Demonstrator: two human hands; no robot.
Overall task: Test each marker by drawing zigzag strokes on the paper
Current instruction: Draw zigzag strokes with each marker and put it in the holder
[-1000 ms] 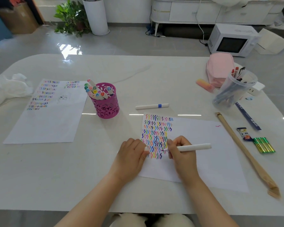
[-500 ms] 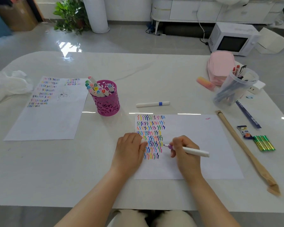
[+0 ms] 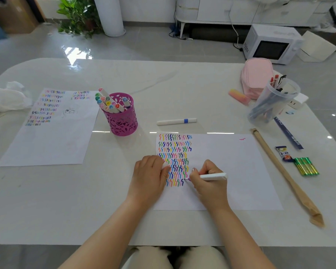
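Note:
A white paper (image 3: 231, 171) lies in front of me, its left part filled with rows of coloured zigzag strokes. My right hand (image 3: 208, 183) grips a white marker (image 3: 213, 176); its purple tip touches the paper at the right end of the bottom row. My left hand (image 3: 149, 175) rests on the paper's left edge with fingers curled round a small white marker cap (image 3: 165, 165). A pink mesh cup (image 3: 122, 121) with several markers stands to the upper left. One capped white marker with a blue band (image 3: 176, 121) lies above the paper.
A second paper (image 3: 47, 144) with strokes lies at the left, beside a crumpled white cloth (image 3: 4, 98). At the right are a clear pen cup (image 3: 270, 103), a pink pencil case (image 3: 257, 74), a ruler (image 3: 288, 133), a long wooden stick (image 3: 279, 167) and green batteries (image 3: 305, 166).
The paper has straightened from tilted to square with the table edge. My right hand has moved the marker tip down to the end of the bottom row of strokes.

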